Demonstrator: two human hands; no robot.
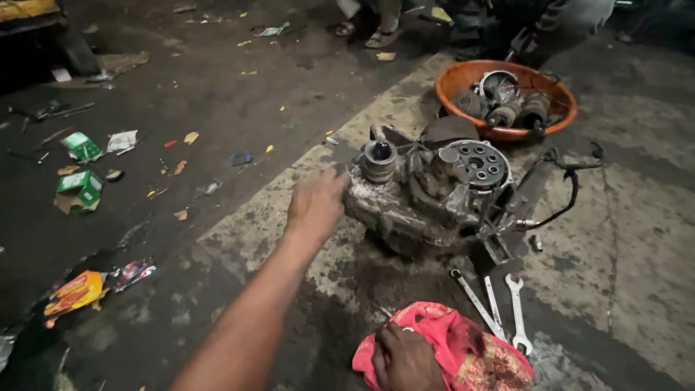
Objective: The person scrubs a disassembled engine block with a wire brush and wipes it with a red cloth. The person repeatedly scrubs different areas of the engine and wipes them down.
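Note:
A greasy grey motorcycle engine block (427,195) lies on the stained concrete floor, its round clutch plate (478,163) facing up. My left hand (315,203) stretches out to the engine's left end and rests against it, fingers curled down. My right hand (405,358) is near the bottom edge, pressed down onto a crumpled red patterned cloth (463,351) and gripping it.
Three spanners (499,304) lie right of the cloth. An orange basin (507,98) holding engine parts stands behind the engine. A black cable (565,195) trails off the engine's right. Green cartons (81,188), wrappers and litter lie on the dark floor at left. Another person's sandalled feet (369,32) are at the top.

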